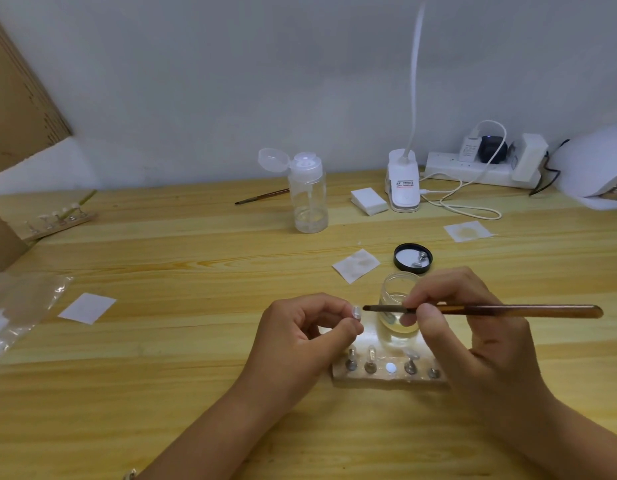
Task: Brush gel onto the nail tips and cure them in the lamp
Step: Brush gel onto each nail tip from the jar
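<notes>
Fingers [334, 306] of the left hand [307, 327] are curled in, thumb and forefinger pinching a small stand with a clear nail tip [356, 312] on top, raised just above the tabletop [196, 341]; the right hand [473, 327] grips a brown brush [490, 310] between thumb and curled fingers, the handle pointing toward 3 o'clock and the bristle end toward 9 o'clock, just beside the nail tip, though I cannot tell whether they touch; a glass jar [399, 306] with a little clear liquid stands right behind the brush, partly hidden by the right hand; at 6 o'clock of the jar lies a wooden holder [386, 374] with four small stands upright in it and a bare white disc in its middle place; at 12 o'clock of the jar a black lid [413, 258] lies upturned with small metal pieces inside; a stained wipe [356, 265] lies at 9 o'clock of the lid, another [468, 231] toward 1 o'clock; far back at 12 o'clock stands a clear pump bottle [309, 192] with its cap flipped open, a second brush [262, 196] behind it; the white curing lamp [594, 168] sits at the 2 o'clock edge, well apart from the hands, beside a power strip [473, 168]; a second holder [58, 221] lies at 10 o'clock.
</notes>
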A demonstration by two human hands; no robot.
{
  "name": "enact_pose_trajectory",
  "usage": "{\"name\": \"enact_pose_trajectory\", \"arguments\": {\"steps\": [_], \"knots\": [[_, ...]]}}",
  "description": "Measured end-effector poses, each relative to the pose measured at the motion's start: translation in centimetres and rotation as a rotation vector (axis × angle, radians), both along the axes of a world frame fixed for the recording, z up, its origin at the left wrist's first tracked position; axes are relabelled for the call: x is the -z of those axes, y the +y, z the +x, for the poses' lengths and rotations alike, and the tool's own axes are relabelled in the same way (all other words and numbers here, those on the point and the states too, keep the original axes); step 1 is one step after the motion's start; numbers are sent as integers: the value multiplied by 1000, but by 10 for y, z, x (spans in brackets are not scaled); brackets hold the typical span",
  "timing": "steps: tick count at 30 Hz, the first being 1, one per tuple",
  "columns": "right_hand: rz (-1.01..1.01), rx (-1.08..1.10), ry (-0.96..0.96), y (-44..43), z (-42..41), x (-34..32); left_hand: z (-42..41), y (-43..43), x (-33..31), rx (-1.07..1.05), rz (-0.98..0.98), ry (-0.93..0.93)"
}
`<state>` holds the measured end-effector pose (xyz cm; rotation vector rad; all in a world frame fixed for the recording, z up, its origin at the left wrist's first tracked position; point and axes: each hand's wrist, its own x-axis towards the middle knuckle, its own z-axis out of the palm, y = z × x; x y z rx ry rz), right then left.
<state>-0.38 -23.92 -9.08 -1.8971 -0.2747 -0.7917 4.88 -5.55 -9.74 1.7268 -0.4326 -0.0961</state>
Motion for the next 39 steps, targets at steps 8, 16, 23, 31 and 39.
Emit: {"name": "enact_pose_trajectory", "arguments": {"steps": [8, 16, 23, 31, 39], "knots": [[-51, 52, 19, 0, 3, 0, 0, -1, -1, -9, 1, -2], [-72, 3, -15, 0, 1, 3, 0, -1, -2, 3, -3, 7], [-36, 17, -55, -3, 1, 0, -1, 0, -3, 27, 2, -7], [-64, 70, -34, -2, 1, -3, 0, 1, -3, 33, 12, -29], [-126, 26, -60, 1, -2, -1, 0, 0, -3, 33, 0, -40]]}}
